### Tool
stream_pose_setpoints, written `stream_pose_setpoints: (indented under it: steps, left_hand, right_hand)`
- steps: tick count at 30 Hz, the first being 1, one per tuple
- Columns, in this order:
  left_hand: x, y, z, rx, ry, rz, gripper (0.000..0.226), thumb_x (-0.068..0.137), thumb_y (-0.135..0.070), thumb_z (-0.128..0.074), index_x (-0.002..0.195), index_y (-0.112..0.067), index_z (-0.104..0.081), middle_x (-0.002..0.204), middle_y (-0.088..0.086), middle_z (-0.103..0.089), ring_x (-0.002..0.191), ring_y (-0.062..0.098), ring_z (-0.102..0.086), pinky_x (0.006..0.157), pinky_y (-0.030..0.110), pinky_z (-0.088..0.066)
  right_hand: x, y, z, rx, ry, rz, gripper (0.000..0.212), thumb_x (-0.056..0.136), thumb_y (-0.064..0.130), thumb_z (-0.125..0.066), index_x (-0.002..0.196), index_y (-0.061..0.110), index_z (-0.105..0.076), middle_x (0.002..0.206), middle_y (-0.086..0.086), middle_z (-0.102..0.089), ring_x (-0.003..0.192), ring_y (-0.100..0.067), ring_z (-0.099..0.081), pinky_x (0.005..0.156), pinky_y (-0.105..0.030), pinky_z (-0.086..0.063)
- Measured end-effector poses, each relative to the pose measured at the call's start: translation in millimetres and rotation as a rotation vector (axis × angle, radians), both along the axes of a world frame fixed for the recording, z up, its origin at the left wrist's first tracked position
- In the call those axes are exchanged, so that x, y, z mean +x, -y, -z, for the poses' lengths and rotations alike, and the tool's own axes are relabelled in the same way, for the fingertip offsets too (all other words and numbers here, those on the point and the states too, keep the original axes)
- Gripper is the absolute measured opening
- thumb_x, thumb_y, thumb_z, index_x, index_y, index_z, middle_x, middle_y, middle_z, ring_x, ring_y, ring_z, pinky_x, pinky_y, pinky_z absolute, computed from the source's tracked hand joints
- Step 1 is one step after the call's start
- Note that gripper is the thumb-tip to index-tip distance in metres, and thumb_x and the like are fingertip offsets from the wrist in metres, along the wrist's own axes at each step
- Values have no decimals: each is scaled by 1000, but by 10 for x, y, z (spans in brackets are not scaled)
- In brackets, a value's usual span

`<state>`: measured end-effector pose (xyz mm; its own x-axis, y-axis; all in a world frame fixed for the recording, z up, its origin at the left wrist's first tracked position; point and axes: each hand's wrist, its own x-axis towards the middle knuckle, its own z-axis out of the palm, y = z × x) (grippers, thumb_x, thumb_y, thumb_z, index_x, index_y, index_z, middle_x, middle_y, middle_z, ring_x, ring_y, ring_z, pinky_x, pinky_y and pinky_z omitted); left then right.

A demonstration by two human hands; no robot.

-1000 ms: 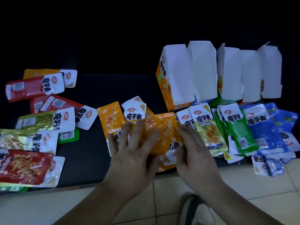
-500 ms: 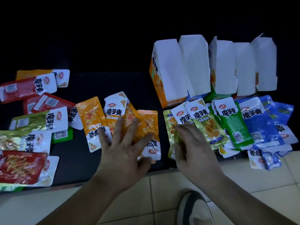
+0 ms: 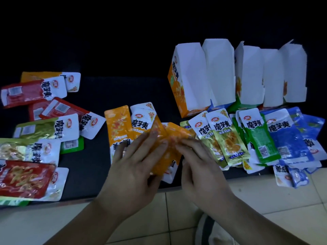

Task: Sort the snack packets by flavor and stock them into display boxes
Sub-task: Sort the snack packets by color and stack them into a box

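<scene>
1. The orange packets [image 3: 159, 137] lie fanned and overlapping on the desk [image 3: 109, 92], under and between your two grips. You look to be squaring one flavour into a stack before boxing it.
2. Your left grip [image 3: 134, 167] is wide, with the fingers spread flat on the fan, probably to stop the slick foil from sliding apart.
3. Your right grip [image 3: 200, 167] is also wide. Its fingers are nearly straight and the tips touch the fan's right edge, seemingly to nudge it toward the left grip.
4. Just right of the right grip lie the yellow-green packets [image 3: 228, 138], then the green packets [image 3: 261, 138], then the blue packets [image 3: 290, 138]. Each colour is grouped below the row of display boxes [image 3: 247, 71].
5. Beyond the right grip stands the orange display box [image 3: 177, 89] with its flap raised. Its colour makes it the likely home for this stack.
6. Well left of the left grip, the mixed packets [image 3: 44, 128] in red, yellow-green and orange look unsorted.
7. The yellow-green group sits right against the fan, so take care not to sweep one along.
</scene>
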<state>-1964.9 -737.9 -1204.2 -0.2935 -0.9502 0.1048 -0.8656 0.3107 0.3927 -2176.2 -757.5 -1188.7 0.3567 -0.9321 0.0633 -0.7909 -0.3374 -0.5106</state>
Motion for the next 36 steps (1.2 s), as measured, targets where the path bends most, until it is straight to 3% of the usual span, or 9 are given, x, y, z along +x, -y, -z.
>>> stream_pose_setpoints:
  steps: [6, 11, 17, 22, 25, 29, 31, 34, 36]
  left_hand:
    - [247, -74, 42, 179, -31, -168, 113, 73, -89, -54, 163, -26, -27, 173, 6, -9, 160, 28, -6, 123, 61, -25]
    - [316, -117, 31, 129, -336, -106, 75, 92, -55, -61, 155, -17, -45, 169, 4, -26, 158, 22, -21, 118, 52, -39]
    - [742, -354, -133, 151, -403, -199, 50, 94, -38, -57, 143, -30, -56, 156, -10, -44, 136, 14, -51, 102, 37, -53]
    - [1144, -728, -208, 132, -333, -279, 40, 98, -36, -58, 138, -31, -61, 150, -8, -51, 129, 14, -54, 94, 34, -58]
    - [1485, -818, -170, 25, -170, -426, 31, 94, -32, -63, 123, -23, -70, 143, 5, -59, 133, 27, -52, 103, 48, -52]
    - [1827, -881, -62, 316, 149, -753, 84, 81, -74, -49, 152, -30, -45, 164, 17, -34, 151, 48, -24, 117, 67, -24]
    - [1842, -925, -10, 364, 135, -778, 91, 80, -77, -43, 157, -30, -35, 169, 16, -24, 153, 49, -18, 119, 66, -21]
    - [1812, -916, -27, 299, 82, -753, 83, 79, -67, -51, 153, -31, -43, 165, 15, -34, 149, 49, -29, 116, 66, -32]
    - [1784, -892, -53, 274, 35, -736, 82, 80, -70, -52, 152, -32, -45, 164, 13, -36, 150, 46, -31, 116, 65, -33]
  right_hand:
    - [287, 58, 27, 33, 73, -44, 42, 100, 23, -51, 140, 16, -60, 154, 2, -46, 151, -17, -33, 112, -36, -42]
    - [530, 188, -25, 29, 88, -85, 42, 101, 32, -54, 141, 19, -60, 154, 2, -46, 152, -18, -32, 117, -41, -40]
    - [842, 261, -39, -7, 67, -131, 41, 101, 45, -54, 127, 18, -71, 146, 0, -55, 146, -23, -41, 112, -52, -43]
    - [1323, 132, -180, 43, 22, -269, 49, 101, 55, -45, 138, 27, -63, 158, 10, -42, 154, -14, -27, 118, -48, -38]
    - [1703, 144, -269, 173, -186, -404, 60, 99, 66, -33, 153, 40, -43, 169, 17, -14, 158, -8, 1, 126, -43, -23]
    - [2075, 363, -297, 256, -554, -483, 65, 102, 64, -33, 161, 44, -14, 170, 12, 18, 156, -15, 20, 129, -43, -6]
    - [2133, 408, -267, 273, -604, -447, 64, 102, 63, -35, 160, 43, -18, 171, 9, 9, 158, -19, 8, 128, -42, -12]
    - [2088, 420, -290, 160, -551, -405, 59, 100, 59, -43, 155, 38, -38, 166, 5, -23, 154, -20, -19, 123, -40, -27]
    - [2113, 435, -340, 135, -474, -408, 59, 98, 57, -50, 153, 37, -43, 165, 6, -27, 154, -18, -18, 121, -40, -29]
